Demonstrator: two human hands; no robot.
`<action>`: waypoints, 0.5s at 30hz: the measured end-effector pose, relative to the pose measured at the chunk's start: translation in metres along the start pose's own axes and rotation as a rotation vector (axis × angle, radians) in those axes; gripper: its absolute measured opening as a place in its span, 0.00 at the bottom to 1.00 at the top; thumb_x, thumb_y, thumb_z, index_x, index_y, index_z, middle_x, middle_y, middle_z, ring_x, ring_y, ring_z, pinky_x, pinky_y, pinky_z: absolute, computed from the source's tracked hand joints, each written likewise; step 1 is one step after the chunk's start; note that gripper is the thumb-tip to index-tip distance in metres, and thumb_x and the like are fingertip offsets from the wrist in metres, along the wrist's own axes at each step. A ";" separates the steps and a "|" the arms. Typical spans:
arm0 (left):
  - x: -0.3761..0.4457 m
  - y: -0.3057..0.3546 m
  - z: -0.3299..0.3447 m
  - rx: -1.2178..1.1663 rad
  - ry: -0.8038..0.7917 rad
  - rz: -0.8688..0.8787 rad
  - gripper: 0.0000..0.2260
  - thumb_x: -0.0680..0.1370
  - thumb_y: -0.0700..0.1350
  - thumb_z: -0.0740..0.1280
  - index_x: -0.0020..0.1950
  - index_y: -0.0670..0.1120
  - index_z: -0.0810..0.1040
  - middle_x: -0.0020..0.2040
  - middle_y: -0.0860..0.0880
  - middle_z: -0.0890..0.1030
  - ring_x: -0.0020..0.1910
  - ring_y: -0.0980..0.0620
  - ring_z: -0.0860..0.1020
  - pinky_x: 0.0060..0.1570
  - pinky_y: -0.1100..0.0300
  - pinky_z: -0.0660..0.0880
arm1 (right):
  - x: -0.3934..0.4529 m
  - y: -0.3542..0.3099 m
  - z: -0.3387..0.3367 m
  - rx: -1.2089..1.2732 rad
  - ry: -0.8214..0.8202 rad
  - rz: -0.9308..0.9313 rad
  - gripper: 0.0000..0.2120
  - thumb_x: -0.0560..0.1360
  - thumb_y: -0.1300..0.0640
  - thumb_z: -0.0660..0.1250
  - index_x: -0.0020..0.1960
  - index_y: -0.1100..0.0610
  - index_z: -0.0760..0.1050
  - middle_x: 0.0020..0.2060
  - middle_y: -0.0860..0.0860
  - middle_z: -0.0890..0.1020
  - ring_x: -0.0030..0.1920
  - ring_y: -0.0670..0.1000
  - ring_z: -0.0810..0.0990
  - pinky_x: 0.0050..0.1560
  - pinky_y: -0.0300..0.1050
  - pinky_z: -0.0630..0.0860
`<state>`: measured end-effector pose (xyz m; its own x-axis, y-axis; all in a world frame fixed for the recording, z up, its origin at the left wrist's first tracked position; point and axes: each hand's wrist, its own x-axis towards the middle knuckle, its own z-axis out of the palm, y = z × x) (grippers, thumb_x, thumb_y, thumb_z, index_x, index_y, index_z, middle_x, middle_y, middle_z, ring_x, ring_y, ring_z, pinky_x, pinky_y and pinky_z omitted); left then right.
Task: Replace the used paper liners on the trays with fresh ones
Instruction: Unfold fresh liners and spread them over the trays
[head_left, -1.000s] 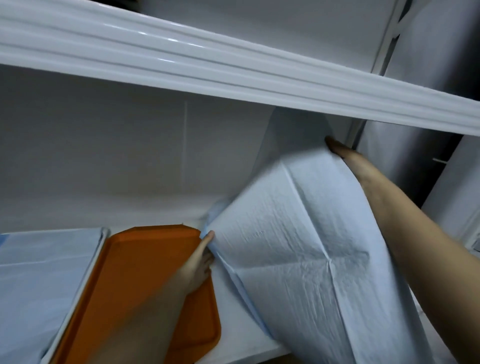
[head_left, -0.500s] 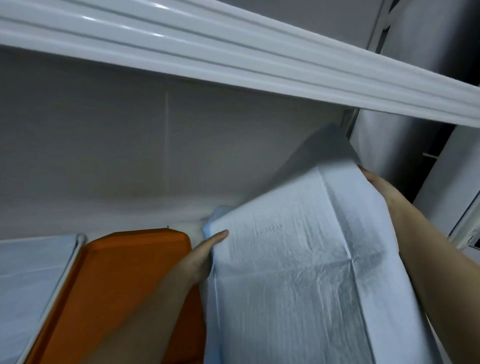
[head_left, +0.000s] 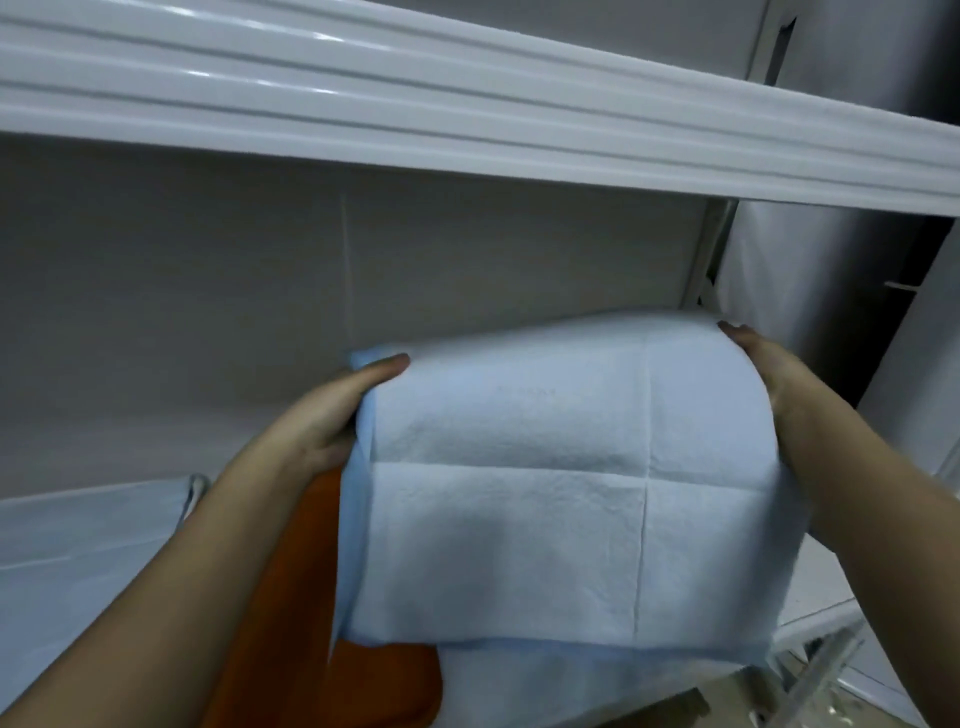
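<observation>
A pale blue paper liner (head_left: 561, 493) with fold creases hangs in front of me, draped over both hands. My left hand (head_left: 332, 410) grips its left edge, thumb on top. My right hand (head_left: 763, 364) holds the right top edge, fingers curled behind the sheet. An orange tray (head_left: 311, 623) lies on the shelf below, mostly hidden by my left arm and the liner. At the far left sits another tray (head_left: 195, 493) lined with a blue sheet (head_left: 78, 561).
A white shelf edge (head_left: 467, 114) runs overhead, close above the hands. The grey back wall (head_left: 208, 322) closes the shelf space. A metal upright (head_left: 701, 270) stands at the right, with a stainless surface (head_left: 831, 291) beyond it.
The liner has come down from an upright slant and now hangs level across both hands. My right hand dropped lower; my left hand rose and moved over the orange tray.
</observation>
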<state>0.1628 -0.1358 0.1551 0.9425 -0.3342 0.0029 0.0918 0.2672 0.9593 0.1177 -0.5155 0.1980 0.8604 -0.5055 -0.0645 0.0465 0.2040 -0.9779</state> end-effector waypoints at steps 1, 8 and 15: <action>0.000 0.004 -0.002 0.013 0.017 0.008 0.08 0.78 0.45 0.64 0.49 0.43 0.80 0.39 0.45 0.85 0.35 0.51 0.84 0.34 0.60 0.81 | 0.003 0.000 0.004 0.023 -0.024 -0.014 0.07 0.81 0.53 0.59 0.47 0.53 0.74 0.26 0.47 0.83 0.26 0.46 0.82 0.27 0.38 0.78; 0.008 -0.056 -0.015 0.158 0.258 0.116 0.10 0.78 0.38 0.66 0.59 0.40 0.78 0.48 0.43 0.84 0.41 0.49 0.84 0.43 0.58 0.81 | 0.050 0.054 0.000 -0.164 -0.088 -0.073 0.08 0.81 0.58 0.57 0.55 0.58 0.74 0.34 0.49 0.85 0.32 0.46 0.83 0.33 0.38 0.78; 0.043 -0.152 -0.039 0.330 0.489 -0.347 0.22 0.77 0.44 0.69 0.67 0.36 0.71 0.63 0.37 0.76 0.60 0.37 0.75 0.55 0.49 0.73 | 0.099 0.149 -0.001 -0.727 0.059 0.067 0.23 0.80 0.54 0.59 0.67 0.70 0.68 0.67 0.66 0.71 0.65 0.63 0.71 0.66 0.51 0.66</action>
<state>0.2015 -0.1557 -0.0012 0.9202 0.1162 -0.3738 0.3851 -0.0967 0.9178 0.2097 -0.5363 0.0454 0.8201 -0.5597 -0.1191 -0.3711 -0.3618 -0.8552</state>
